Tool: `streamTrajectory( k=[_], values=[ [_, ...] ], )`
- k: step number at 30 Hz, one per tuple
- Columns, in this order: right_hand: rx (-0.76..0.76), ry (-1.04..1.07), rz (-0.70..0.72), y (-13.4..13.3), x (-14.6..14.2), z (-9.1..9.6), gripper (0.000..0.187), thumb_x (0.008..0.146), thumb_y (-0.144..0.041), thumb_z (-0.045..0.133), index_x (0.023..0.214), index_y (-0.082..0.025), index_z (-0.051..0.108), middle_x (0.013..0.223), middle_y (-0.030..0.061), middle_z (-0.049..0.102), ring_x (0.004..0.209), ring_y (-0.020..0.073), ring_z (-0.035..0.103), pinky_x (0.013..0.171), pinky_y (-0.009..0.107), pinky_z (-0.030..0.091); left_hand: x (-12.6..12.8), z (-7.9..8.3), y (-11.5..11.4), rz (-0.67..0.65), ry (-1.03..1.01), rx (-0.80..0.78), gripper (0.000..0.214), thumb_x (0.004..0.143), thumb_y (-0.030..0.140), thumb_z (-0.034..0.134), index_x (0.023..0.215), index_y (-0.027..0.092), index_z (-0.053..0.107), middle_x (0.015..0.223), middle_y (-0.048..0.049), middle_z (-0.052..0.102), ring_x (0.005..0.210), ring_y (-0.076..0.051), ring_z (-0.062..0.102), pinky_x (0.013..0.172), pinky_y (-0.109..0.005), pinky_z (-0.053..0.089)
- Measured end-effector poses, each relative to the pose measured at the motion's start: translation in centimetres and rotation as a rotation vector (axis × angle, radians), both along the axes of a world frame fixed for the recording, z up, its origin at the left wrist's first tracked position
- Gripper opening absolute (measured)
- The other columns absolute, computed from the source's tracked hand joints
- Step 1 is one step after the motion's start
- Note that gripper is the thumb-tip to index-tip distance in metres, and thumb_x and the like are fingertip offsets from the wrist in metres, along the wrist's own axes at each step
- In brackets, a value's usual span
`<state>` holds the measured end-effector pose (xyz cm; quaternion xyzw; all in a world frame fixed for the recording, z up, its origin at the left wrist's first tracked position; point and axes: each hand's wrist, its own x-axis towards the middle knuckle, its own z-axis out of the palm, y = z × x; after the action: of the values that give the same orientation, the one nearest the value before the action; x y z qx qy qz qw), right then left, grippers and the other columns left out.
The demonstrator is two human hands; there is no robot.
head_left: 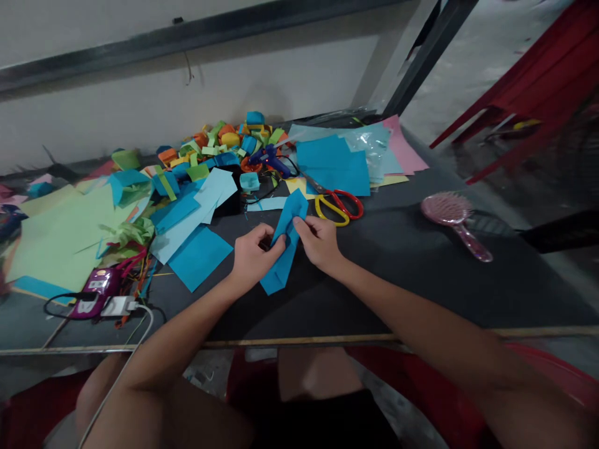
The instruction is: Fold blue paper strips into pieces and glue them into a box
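While the dark table (421, 274) filled the middle of the frame, we had pale green sheets (60, 237) spread at the left and a heap of folded coloured pieces (224, 143) at upper centre. Our left hand (253, 255) and right hand (321, 240) sat together at centre, both pinching one folded blue paper strip (281, 274), fingers closed on its upper half, its lower end lying on the table. Over at the right of the frame lay a pink hairbrush (453, 215); just above the right hand, red-and-yellow scissors (339, 206).
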<state>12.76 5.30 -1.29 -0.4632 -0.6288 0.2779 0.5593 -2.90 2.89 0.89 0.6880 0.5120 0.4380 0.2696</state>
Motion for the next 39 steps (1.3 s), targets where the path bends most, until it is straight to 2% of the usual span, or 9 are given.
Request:
streamTrajectory(
  k=[8,14,16,20,24,27,31,36,39],
  values=[
    [0.208,-0.194,0.067,-0.7,0.0,0.3,0.049,0.087,-0.034,0.054,0.047,-0.020,0.031,0.044,-0.0050,0.030,0.042,0.0070,0.032,0.047,0.026,0.025,-0.1,0.6,0.5,-0.013,-0.017,-0.112,0.019,0.082,0.033,0.061,0.072,0.017,0.064,0.064,0.0027,0.060,0.058,-0.009,0.052,0.054,-0.020,0.039],
    [-0.100,0.118,0.410,-0.9,0.1,-0.1,0.039,0.094,-0.048,0.047,0.071,-0.019,0.059,0.059,-0.0017,0.055,0.050,0.0096,0.051,0.050,0.025,0.039,-0.5,0.0,0.9,-0.032,-0.065,-0.070,0.025,0.088,0.039,0.057,0.086,0.017,0.068,0.071,0.0007,0.066,0.061,-0.011,0.058,0.058,-0.021,0.046],
    [-0.188,0.186,0.403,-0.7,-0.2,-0.3,0.028,0.084,-0.048,0.064,0.082,-0.020,0.060,0.062,-0.0040,0.053,0.051,0.0088,0.049,0.050,0.023,0.039,-0.6,-0.3,1.1,-0.010,-0.068,-0.047,0.026,0.090,0.041,0.055,0.089,0.018,0.067,0.071,0.0007,0.066,0.062,-0.012,0.059,0.058,-0.022,0.047],
    [-0.305,0.306,0.333,-0.1,-1.1,-0.8,0.046,0.066,-0.043,0.082,0.101,-0.023,0.061,0.075,-0.0039,0.056,0.061,0.0090,0.051,0.055,0.023,0.043,-0.9,-0.5,1.3,0.007,-0.034,-0.009,0.025,0.092,0.041,0.051,0.092,0.019,0.065,0.077,-0.0004,0.068,0.064,-0.013,0.060,0.057,-0.022,0.046],
    [-0.385,0.371,0.460,0.3,-1.4,-0.8,0.038,0.065,-0.047,0.081,0.092,-0.022,0.071,0.096,0.0026,0.066,0.079,0.0137,0.059,0.071,0.028,0.050,-1.0,-0.2,1.3,-0.004,0.057,-0.004,0.027,0.092,0.040,0.050,0.078,0.019,0.060,0.063,0.0020,0.059,0.058,-0.012,0.056,0.054,-0.021,0.039],
    [-0.410,0.442,0.499,0.2,-1.3,-0.5,0.034,0.064,-0.047,0.082,0.088,-0.024,0.075,0.095,0.0022,0.071,0.083,0.0166,0.062,0.080,0.032,0.051,-1.1,-0.1,1.2,0.016,0.165,0.028,0.036,0.090,0.039,0.053,0.061,0.018,0.048,0.053,0.0038,0.047,0.052,-0.010,0.048,0.052,-0.021,0.031],
    [-0.444,0.488,0.509,0.0,-1.2,-0.1,0.034,0.060,-0.047,0.084,0.085,-0.024,0.078,0.084,0.0010,0.074,0.082,0.0184,0.064,0.082,0.035,0.051,-1.0,-0.3,1.0,0.013,0.219,0.071,0.038,0.089,0.036,0.053,0.058,0.018,0.043,0.052,0.0039,0.044,0.049,-0.009,0.042,0.052,-0.023,0.028],
    [-0.446,0.555,0.438,0.2,-0.8,0.1,0.027,0.059,-0.040,0.087,0.078,-0.024,0.077,0.081,0.0002,0.074,0.078,0.0161,0.064,0.078,0.033,0.052,-1.0,0.0,0.9,-0.110,0.028,-0.043,0.051,0.096,0.050,0.037,0.056,0.018,0.043,0.051,0.0040,0.037,0.049,-0.009,0.037,0.050,-0.023,0.029],
    [-0.472,0.604,0.372,0.5,-0.6,0.3,0.025,0.057,-0.038,0.088,0.073,-0.023,0.076,0.076,-0.0004,0.072,0.071,0.0137,0.062,0.072,0.030,0.052,-1.1,0.4,0.9,-0.212,0.071,-0.109,0.041,0.088,0.051,0.054,0.065,0.017,0.055,0.056,0.0038,0.047,0.053,-0.009,0.043,0.052,-0.022,0.033]
  ],
)
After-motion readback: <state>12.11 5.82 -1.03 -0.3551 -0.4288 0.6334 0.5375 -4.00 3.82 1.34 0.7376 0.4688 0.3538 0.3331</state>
